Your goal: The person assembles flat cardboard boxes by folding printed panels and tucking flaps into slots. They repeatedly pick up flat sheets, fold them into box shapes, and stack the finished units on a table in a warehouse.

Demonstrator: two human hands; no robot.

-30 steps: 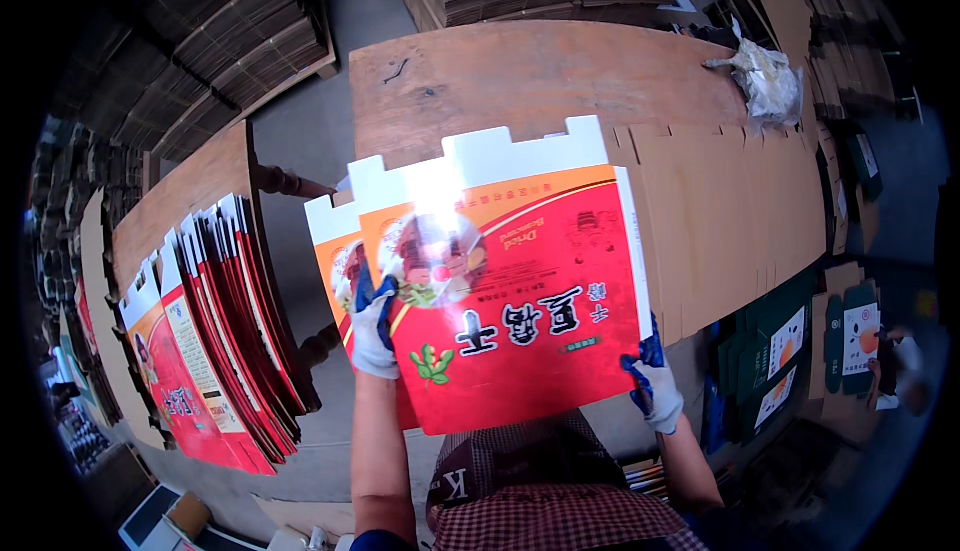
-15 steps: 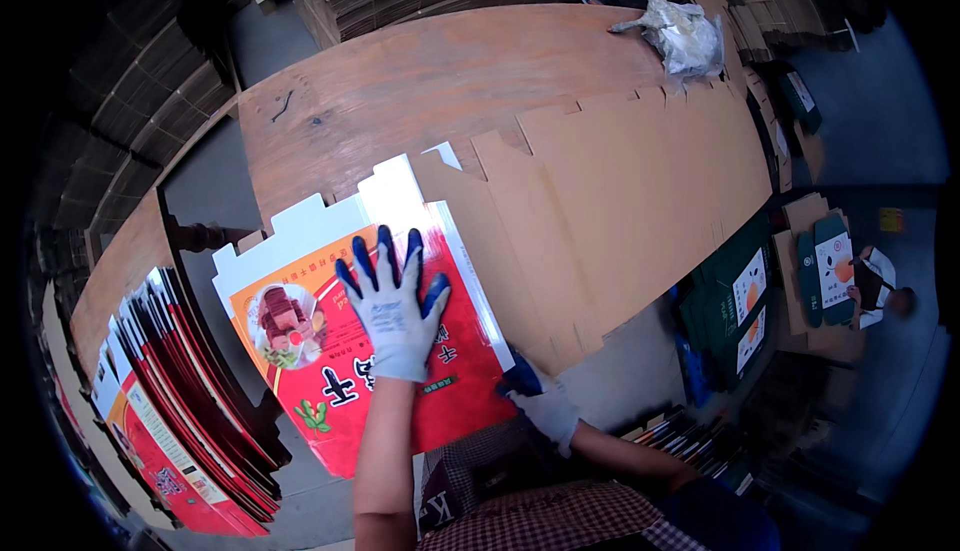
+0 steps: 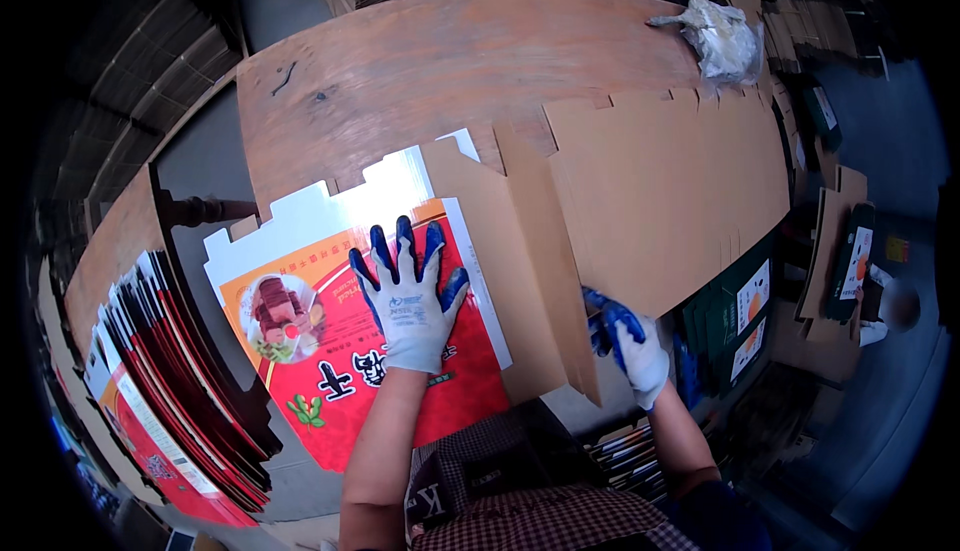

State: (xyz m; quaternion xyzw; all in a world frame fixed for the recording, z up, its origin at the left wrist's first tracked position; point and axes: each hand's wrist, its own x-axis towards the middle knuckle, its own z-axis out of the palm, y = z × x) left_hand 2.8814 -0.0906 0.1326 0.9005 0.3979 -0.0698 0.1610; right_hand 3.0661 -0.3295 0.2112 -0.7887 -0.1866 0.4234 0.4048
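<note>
Head cam, looking straight down: the left hand [image 3: 408, 296], in a white work glove with blue-dipped fingers, is planted flat on a red-and-orange printed carton panel [image 3: 290, 391]. Fingers are spread wide, palm down, so it's not grasping anything, just lying on top of the sheet. The panel sits at the near edge of a worn wooden table [image 3: 430, 61], with white notched flaps along its far side and a food photo on its left part.

Right hand [image 3: 628, 346], same kind of glove, is over at the near end of a raised brown cardboard flap [image 3: 545, 251]. Its fingers are bent in at the flap's edge, but I honestly can't tell if they're pinching it or only touching. The flap stands up at a tilt just to the right of the printed panel, and beyond it a wide plain brown cardboard sheet [image 3: 670, 191] lies flat across the right side of the table.

Other stuff around: a crumpled clear plastic bag [image 3: 728, 46] at the table's far right corner, a row of folded red cartons [image 3: 180, 391] leaning together off to the left, and green cartons [image 3: 740, 326] below the table on the right. Further right there's another person [image 3: 876, 316] next to a green-and-white carton [image 3: 850, 266]. Checkered apron [image 3: 550, 511] at the bottom belongs to the wearer.
</note>
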